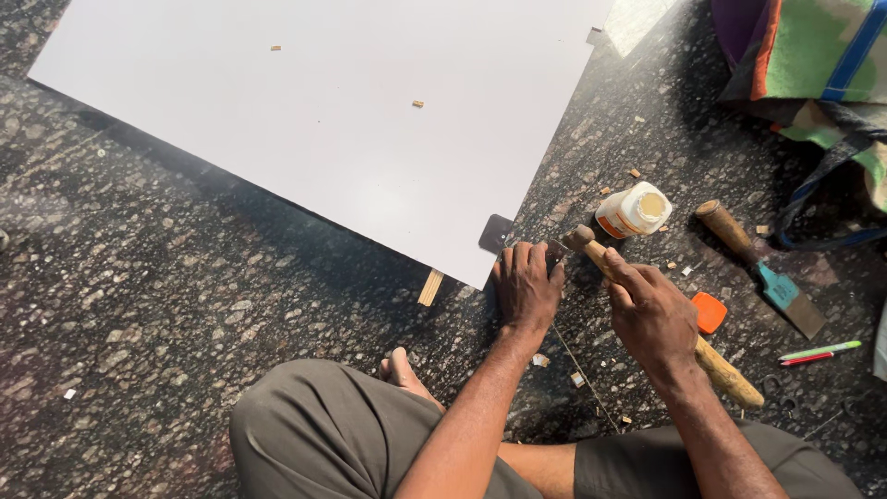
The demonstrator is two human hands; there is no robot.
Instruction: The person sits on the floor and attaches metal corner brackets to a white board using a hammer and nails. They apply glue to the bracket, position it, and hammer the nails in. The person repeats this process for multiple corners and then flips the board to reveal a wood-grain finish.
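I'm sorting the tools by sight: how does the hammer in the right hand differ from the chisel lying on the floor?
The hammer is gripped by the right hand; the chisel lies untouched. The hammer's handle is longer and paler; the chisel's is short and darker, with a flat blue-tinted blade. Both have wooden handles.

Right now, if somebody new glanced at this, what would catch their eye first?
The big white board lying across the dark speckled floor fills the upper left. Below its near corner, the right hand grips a wooden-handled hammer while the left hand presses down at the board's edge. Just beyond them sits a small white bottle lying open, with an orange cap and a chisel to the right.
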